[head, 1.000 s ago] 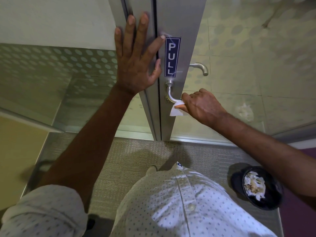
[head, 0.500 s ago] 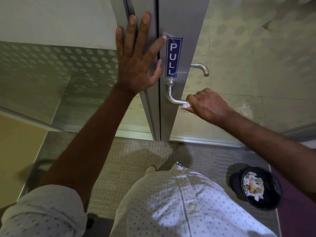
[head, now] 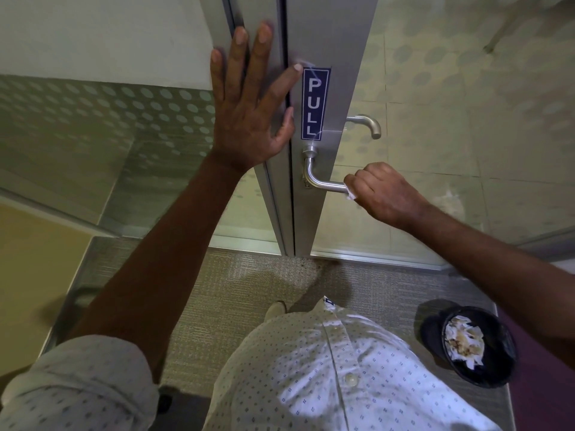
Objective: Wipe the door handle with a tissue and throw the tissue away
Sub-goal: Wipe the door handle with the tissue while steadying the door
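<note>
Right hand (head: 384, 191) clenches a tissue (head: 351, 195) around the door handle (head: 323, 181); left hand (head: 249, 110), fingers spread, presses the door frame (head: 273, 188).

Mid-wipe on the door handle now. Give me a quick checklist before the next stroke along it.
1. Tissue in right hand: ok, only a white corner shows.
2. Right hand closed around the door handle: ok, at its free end.
3. Left hand flat against the door frame: ok.
4. Lever near the pivot wiped: cannot tell.
5. Bin on the floor to the right: ok, open, tissues inside.
</note>
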